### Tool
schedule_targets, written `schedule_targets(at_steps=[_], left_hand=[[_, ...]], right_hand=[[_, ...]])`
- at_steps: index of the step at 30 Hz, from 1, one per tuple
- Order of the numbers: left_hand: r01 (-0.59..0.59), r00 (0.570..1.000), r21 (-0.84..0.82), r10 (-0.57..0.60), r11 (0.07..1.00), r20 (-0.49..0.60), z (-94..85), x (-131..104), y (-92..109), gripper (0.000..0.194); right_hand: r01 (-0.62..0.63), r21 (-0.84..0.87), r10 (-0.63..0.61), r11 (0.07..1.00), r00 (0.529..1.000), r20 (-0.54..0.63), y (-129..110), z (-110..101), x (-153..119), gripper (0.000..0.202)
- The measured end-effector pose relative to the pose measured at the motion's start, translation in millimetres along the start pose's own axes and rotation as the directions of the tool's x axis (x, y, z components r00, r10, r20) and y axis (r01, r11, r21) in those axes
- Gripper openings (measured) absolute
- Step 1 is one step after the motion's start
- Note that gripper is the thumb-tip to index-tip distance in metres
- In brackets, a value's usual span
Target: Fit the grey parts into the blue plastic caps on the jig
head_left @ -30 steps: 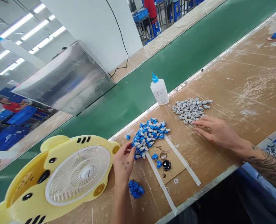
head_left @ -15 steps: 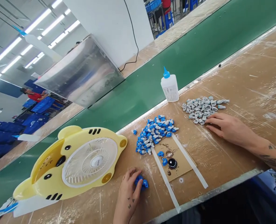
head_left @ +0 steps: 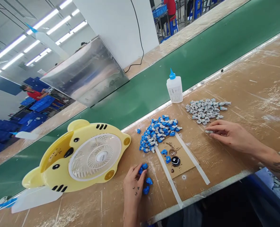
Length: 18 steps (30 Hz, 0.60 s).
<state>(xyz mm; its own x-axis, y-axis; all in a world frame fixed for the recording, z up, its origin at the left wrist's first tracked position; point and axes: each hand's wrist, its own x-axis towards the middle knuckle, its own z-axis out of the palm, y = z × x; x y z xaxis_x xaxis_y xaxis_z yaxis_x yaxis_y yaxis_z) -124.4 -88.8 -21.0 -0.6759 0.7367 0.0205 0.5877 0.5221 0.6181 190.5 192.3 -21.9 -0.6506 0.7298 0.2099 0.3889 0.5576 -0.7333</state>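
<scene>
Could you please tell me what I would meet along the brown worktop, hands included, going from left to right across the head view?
Yellow fan, left hand, pile of blue-and-grey pieces, pile of grey pieces, right hand.

Ceiling tubes are glowing at upper left; a white wall is rising beyond a green strip; a black cable is hanging before it; blue stools are standing farther back.

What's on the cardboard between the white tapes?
The cardboard has two blue pieces, a shiny black blob and brown marks. Anything under the blue-and-gray pile at its far end is hidden.
</scene>
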Motion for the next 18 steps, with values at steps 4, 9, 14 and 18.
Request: schedule_targets(at_steps=[4,9,14,18], left_hand=[[0.051,0.994,-0.138,-0.064,0.989,-0.09,-6.7,-6.9,-3.7,0.035],[0.154,0.968,-0.557,-0.237,0.816,-0.079,-0.7,-22.5,9.6,0.032],[0.205,0.892,-0.78,-0.442,0.591,-0.101,14.8,-28.7,26.8,0.034],[0.163,0.875,-0.857,-0.474,0.49,-0.104,19.2,-24.1,41.7,0.033]], right_hand=[[-0.085,0.104,0.076,0.991,0.993,0.091,-20.0,11.4,-4.4,0.046],[-0.125,0.209,0.099,0.97,0.986,0.132,-32.5,32.2,-4.9,0.048],[-0.05,0.248,0.004,0.967,0.983,0.185,-42.8,44.4,-2.7,0.04],[-0.028,0.267,-0.021,0.963,0.983,0.18,-43.2,48.0,-3.6,0.034]])
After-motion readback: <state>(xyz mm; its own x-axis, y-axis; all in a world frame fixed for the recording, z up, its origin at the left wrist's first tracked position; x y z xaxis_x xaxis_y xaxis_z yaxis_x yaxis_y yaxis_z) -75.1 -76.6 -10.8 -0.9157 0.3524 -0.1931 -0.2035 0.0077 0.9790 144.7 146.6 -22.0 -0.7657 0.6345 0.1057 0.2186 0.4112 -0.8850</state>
